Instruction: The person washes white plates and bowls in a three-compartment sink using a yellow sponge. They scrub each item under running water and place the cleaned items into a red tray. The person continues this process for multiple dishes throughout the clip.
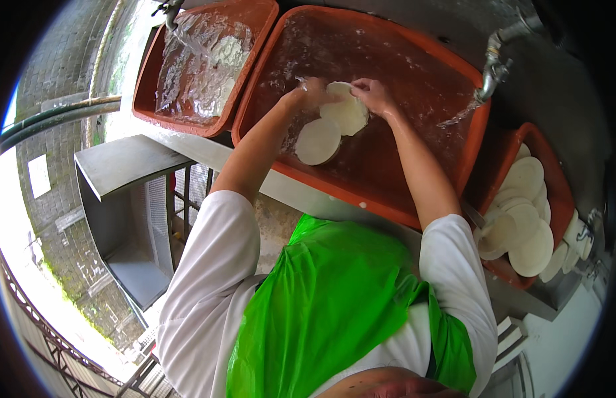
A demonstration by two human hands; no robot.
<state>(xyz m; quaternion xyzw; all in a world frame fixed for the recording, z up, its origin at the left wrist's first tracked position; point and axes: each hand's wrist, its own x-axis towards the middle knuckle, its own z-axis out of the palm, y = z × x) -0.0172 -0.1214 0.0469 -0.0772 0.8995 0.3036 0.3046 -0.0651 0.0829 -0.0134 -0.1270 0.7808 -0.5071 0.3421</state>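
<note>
A large orange-red tub (281,162) of water lies in front of me, with two flat, pale round discs in it. My right hand (374,97) pinches the right rim of the farther disc (351,118), whose edge looks slightly uneven. Motion smears my left hand (313,93) at that disc's upper left, so its fingers cannot be made out. The nearer disc (318,142) lies partly against the farther one, toward me, and neither hand touches it. I cannot tell what the discs are made of.
Water runs from a metal tap (497,63) into the big tub's right side. On the left, a second tap (170,14) hangs over a smaller orange tub (139,99) with water and whitish pieces. Many pale discs (530,245) pile in a right-hand tub (563,179). A metal cabinet (132,159) stands lower left.
</note>
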